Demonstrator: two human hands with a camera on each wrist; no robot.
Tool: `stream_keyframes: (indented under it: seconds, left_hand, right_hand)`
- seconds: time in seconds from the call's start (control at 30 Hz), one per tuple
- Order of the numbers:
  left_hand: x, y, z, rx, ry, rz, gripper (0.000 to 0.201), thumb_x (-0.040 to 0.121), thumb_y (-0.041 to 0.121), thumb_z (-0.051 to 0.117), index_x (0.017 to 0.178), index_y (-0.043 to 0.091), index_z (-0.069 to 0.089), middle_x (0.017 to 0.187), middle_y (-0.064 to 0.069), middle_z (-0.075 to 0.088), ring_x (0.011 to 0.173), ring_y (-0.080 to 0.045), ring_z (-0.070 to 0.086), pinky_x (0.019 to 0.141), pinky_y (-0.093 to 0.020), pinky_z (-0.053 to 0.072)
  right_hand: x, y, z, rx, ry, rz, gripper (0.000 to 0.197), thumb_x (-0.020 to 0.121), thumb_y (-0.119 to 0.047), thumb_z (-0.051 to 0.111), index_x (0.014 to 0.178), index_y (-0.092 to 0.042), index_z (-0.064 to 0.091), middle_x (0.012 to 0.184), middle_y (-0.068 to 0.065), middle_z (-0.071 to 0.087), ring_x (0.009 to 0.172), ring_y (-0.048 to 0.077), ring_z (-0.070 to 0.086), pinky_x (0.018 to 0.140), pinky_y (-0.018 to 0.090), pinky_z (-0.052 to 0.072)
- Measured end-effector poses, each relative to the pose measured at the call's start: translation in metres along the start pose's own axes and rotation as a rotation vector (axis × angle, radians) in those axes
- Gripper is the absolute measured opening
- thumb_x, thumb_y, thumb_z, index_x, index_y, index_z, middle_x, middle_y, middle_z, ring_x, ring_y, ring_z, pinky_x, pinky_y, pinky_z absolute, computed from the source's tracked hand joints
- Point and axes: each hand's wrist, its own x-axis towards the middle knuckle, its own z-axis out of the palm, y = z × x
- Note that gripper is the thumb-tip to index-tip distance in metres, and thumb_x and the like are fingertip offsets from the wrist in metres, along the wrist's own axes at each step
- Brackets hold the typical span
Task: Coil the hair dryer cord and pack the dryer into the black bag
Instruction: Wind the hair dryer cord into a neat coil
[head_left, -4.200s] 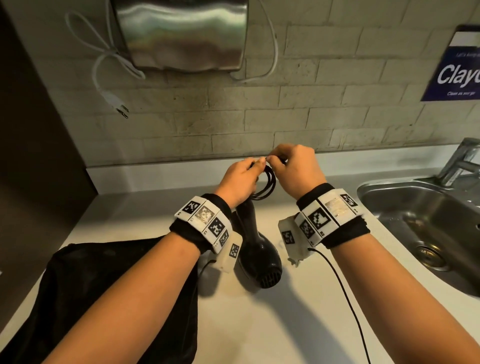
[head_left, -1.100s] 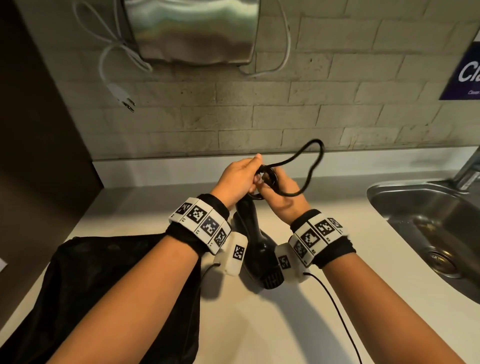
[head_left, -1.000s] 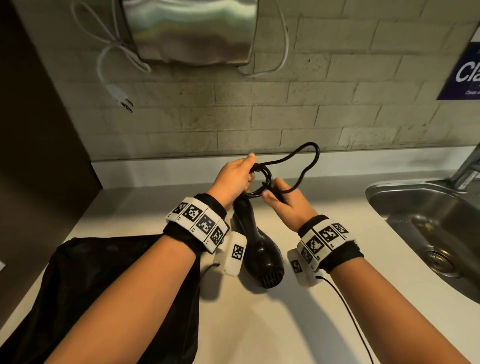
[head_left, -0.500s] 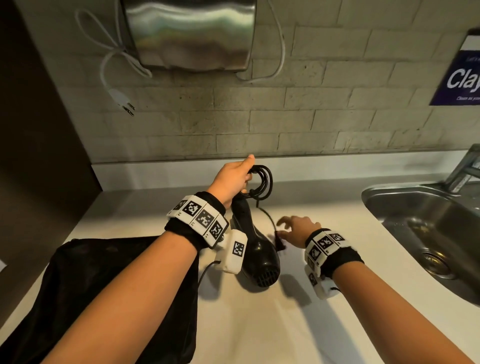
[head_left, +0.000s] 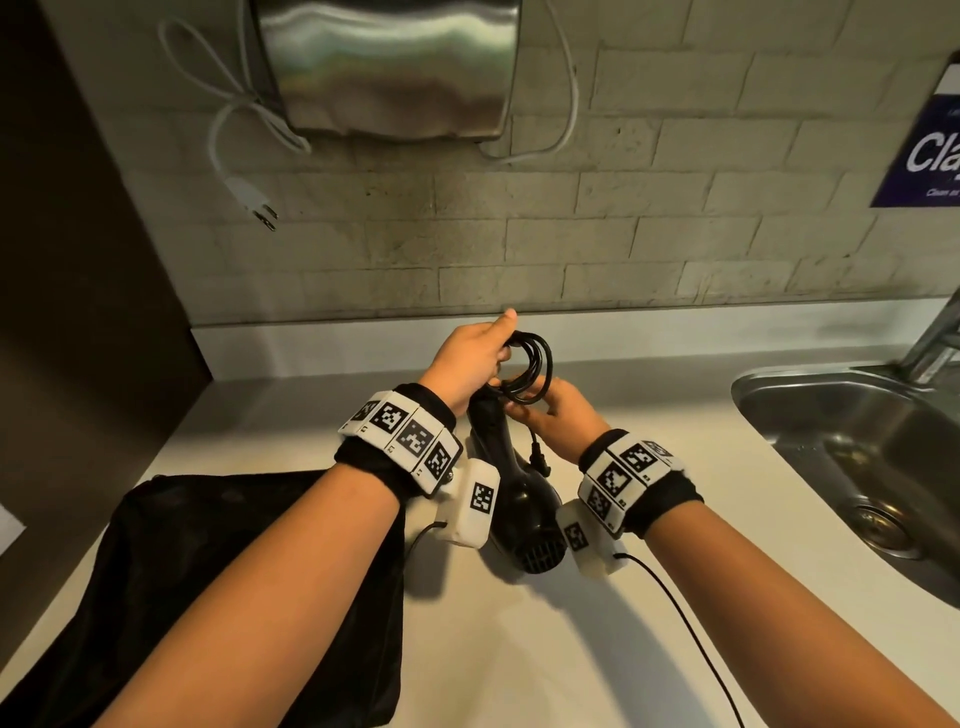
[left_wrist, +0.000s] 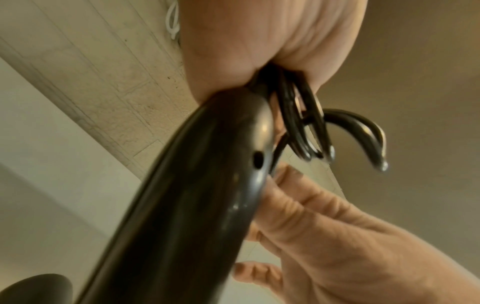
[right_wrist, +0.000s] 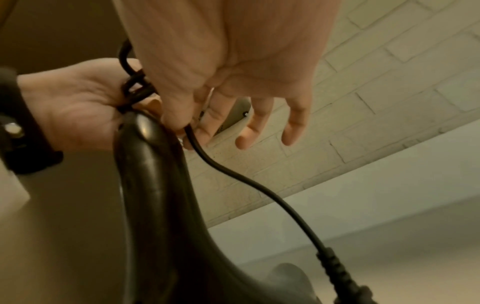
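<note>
The black hair dryer (head_left: 519, 499) hangs handle-up over the counter, its barrel low between my wrists. My left hand (head_left: 488, 358) grips the top of the handle together with the coiled cord (head_left: 532, 366), whose loops stick out to the right. In the left wrist view the loops (left_wrist: 303, 127) bunch under my palm beside the handle (left_wrist: 194, 195). My right hand (right_wrist: 185, 129) pinches the cord's free tail (right_wrist: 246, 179) between thumb and forefinger just below the coil, other fingers spread. The plug (head_left: 540, 460) dangles beside the handle. The black bag (head_left: 234, 571) lies flat at the lower left.
A steel sink (head_left: 857, 457) with a faucet (head_left: 935, 338) is sunk into the counter at the right. On the brick wall hangs a metal hand dryer (head_left: 389, 67), its white cord and plug (head_left: 249, 192) dangling to the left. A dark panel closes off the left side.
The big loop held up a second ago is now gathered into the coil. My right hand dropped open toward the counter, then rose again and pinched the cord tail below the coil.
</note>
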Motion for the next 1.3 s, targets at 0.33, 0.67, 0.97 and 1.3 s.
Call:
stream_keyframes:
  seconds: [0.33, 0.67, 0.97, 1.3]
  left_hand:
    - [-0.005, 0.001, -0.008, -0.057, -0.012, -0.051, 0.035, 0.094, 0.038, 0.045, 0.064, 0.018, 0.045, 0.049, 0.007, 0.036, 0.036, -0.004, 0.027, 0.038, -0.014, 0.027]
    - [-0.007, -0.001, -0.006, 0.011, -0.003, 0.025, 0.015, 0.089, 0.020, 0.056, 0.074, 0.023, 0.056, 0.058, 0.006, 0.040, 0.047, -0.006, 0.031, 0.039, -0.014, 0.030]
    - [-0.005, 0.001, 0.000, 0.038, -0.019, 0.090, 0.014, 0.090, 0.017, 0.055, 0.079, 0.027, 0.057, 0.068, 0.007, 0.046, 0.055, -0.006, 0.037, 0.039, -0.014, 0.033]
    - [-0.009, 0.005, 0.002, 0.230, -0.155, 0.106, 0.015, 0.092, 0.023, 0.051, 0.103, 0.020, 0.061, 0.059, 0.005, 0.039, 0.052, -0.007, 0.035, 0.048, -0.020, 0.029]
  right_hand:
    - [0.004, 0.024, -0.010, -0.248, 0.050, 0.288, 0.019, 0.086, -0.027, 0.055, 0.098, -0.020, 0.068, 0.098, 0.006, 0.071, 0.096, 0.026, 0.063, 0.093, 0.045, 0.048]
    - [-0.008, 0.034, -0.013, -0.403, -0.083, 0.276, 0.034, 0.087, -0.025, 0.052, 0.121, -0.029, 0.050, 0.126, -0.002, 0.059, 0.117, 0.022, 0.053, 0.104, 0.041, 0.037]
    - [-0.006, -0.013, -0.018, 0.140, -0.035, -0.002, 0.020, 0.093, -0.008, 0.043, 0.089, -0.003, 0.061, 0.077, -0.001, 0.060, 0.067, 0.000, 0.057, 0.071, 0.012, 0.044]
    - [0.020, -0.027, -0.048, -0.020, 0.288, 0.000, 0.016, 0.088, -0.006, 0.051, 0.093, 0.004, 0.062, 0.081, 0.007, 0.057, 0.077, 0.017, 0.050, 0.055, 0.009, 0.036]
